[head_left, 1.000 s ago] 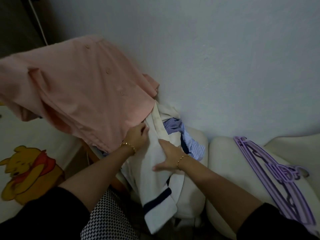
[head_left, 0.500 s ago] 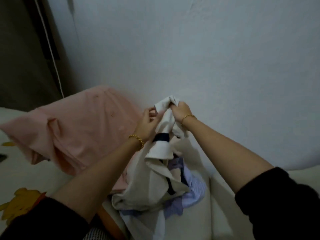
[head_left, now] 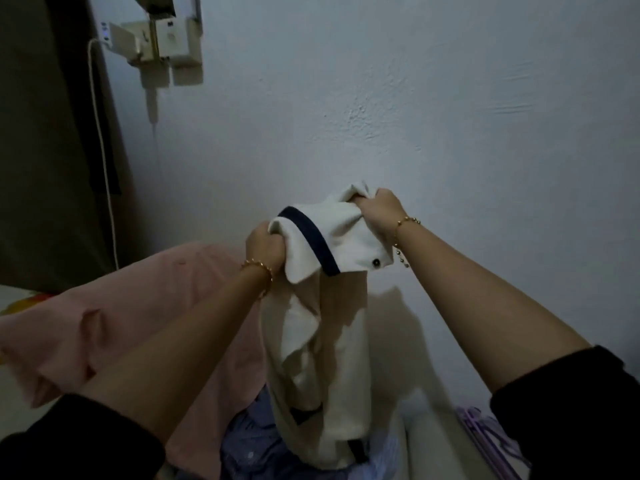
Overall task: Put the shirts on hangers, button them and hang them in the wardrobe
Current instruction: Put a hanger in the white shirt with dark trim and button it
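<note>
**Cream shirt held up in both hands**

Nearest to us, our black sleeves (head_left: 69,455) fill the lower corners, and bare forearms run up from them toward the cream shirt (head_left: 322,341). Under the cream shirt's hanging hem lies a crumpled blue striped shirt (head_left: 252,452), and the hem meets it. Low to the right of the cream shirt we see purple hangers (head_left: 485,441), cut off by the frame edge, on a pale padded seat (head_left: 426,445). To the left of the cream shirt a pink shirt (head_left: 207,306) lies spread, partly behind our left forearm.

The cream shirt itself is lifted in the air, its body dropping in loose folds. Our left hand (head_left: 265,249) is clenched on the cloth at its top left, just beside a navy band (head_left: 311,240). Our right hand (head_left: 379,211) grips a bunch of cloth at its top right, slightly higher. A dark button (head_left: 375,261) shows just below that hand. Each wrist carries a gold bracelet (head_left: 258,268).

Behind the cream shirt stands the pale wall (head_left: 450,98). Far up and to the left of the shirt a wall box (head_left: 162,32) is mounted, and a white cable (head_left: 104,168) drops from it beside a dark panel (head_left: 41,133).
</note>
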